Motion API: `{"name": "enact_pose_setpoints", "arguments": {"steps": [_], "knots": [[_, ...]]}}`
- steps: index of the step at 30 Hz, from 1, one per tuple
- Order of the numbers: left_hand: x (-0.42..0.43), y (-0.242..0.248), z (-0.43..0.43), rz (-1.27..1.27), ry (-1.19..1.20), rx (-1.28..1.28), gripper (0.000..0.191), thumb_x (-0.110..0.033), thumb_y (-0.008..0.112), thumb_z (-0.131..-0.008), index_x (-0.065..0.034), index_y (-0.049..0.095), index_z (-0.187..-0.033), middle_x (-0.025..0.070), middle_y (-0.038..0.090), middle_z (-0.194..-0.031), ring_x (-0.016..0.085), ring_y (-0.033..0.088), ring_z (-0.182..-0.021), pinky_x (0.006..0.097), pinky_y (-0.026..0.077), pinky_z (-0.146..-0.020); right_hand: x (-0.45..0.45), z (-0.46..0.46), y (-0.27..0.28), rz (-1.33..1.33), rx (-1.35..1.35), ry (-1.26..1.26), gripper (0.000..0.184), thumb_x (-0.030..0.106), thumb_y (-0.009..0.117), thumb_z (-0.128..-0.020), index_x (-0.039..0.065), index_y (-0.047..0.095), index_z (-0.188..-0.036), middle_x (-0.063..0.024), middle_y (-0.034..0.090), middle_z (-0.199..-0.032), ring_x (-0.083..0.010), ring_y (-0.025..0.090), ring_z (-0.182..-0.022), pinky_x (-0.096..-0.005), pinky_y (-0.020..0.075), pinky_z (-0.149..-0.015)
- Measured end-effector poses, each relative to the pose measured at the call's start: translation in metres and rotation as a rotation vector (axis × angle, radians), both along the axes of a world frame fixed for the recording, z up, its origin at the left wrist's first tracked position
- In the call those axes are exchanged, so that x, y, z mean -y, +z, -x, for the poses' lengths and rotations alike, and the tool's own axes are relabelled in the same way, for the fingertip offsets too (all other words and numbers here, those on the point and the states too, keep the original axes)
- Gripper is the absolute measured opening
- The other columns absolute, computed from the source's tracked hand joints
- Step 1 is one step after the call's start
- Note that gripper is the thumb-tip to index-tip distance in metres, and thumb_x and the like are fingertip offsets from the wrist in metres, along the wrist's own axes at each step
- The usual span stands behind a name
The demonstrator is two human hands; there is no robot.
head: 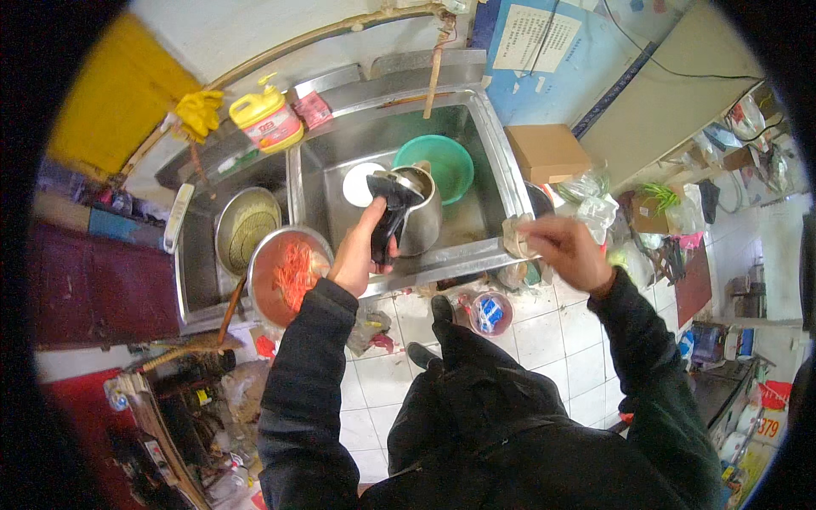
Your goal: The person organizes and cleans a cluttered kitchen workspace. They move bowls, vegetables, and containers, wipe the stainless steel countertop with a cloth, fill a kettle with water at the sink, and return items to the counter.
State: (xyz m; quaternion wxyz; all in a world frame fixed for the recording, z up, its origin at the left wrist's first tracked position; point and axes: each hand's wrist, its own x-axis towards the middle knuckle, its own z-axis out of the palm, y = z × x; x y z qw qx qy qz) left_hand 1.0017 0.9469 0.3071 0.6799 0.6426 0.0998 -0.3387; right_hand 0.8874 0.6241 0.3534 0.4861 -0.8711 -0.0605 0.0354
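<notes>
My left hand (360,252) grips the black handle (384,236) of a metal kettle or pitcher (422,223) over the right basin of a steel double sink (344,121). A green plastic basin (452,169) and a white bowl (362,185) lie in that basin, behind the vessel. At the sink's right front corner, my right hand (570,248) is at a pale, crumpled cloth (517,237); its fingers are blurred, and whether they hold the cloth is unclear. A metal bowl of shredded orange vegetable (296,271) rests at the sink's front edge, left of my left hand.
A metal strainer or bowl (247,229) sits in the left basin. Behind it stand a yellow detergent jug (268,124) and yellow gloves (199,113). A cardboard box (548,153) and plastic bags (593,207) are at the right. A small bin (491,313) stands on the floor by my feet.
</notes>
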Motion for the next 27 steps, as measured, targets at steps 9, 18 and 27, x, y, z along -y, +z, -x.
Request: {"name": "enact_pose_setpoints", "arguments": {"steps": [9,18,27], "knots": [[0.067,-0.041,-0.15,-0.052,-0.074,-0.147,0.059,-0.074,0.051,-0.085,-0.0155,0.06,-0.089,0.0003,0.056,-0.069,0.018,0.059,-0.068,0.0352,0.042,-0.058,0.057,-0.234,0.001,-0.294,0.138,-0.275,0.035,0.02,0.063,-0.097,0.002,0.062,-0.127,-0.002,0.066,-0.1,-0.0077,0.058,-0.08,-0.0218,0.0483,-0.068],[0.1,-0.095,-0.219,-0.121,-0.11,-0.332,0.071,-0.083,0.046,-0.079,-0.0135,0.057,-0.07,0.0019,0.057,-0.066,0.022,0.059,-0.071,0.038,0.042,-0.063,0.046,-0.386,-0.058,-0.509,-0.196,-0.292,0.038,0.025,0.065,-0.093,-0.002,0.062,-0.12,-0.0086,0.065,-0.111,-0.0201,0.063,-0.098,-0.0341,0.0541,-0.084],[0.106,-0.114,-0.254,-0.135,-0.083,-0.332,0.07,-0.083,0.046,-0.079,-0.0136,0.06,-0.076,0.0027,0.058,-0.064,0.022,0.058,-0.072,0.0379,0.04,-0.063,0.048,-0.413,-0.089,-0.566,-0.181,-0.334,0.032,0.026,0.062,-0.095,0.001,0.065,-0.114,-0.0103,0.063,-0.1,-0.0215,0.063,-0.091,-0.0377,0.0554,-0.081]]}}
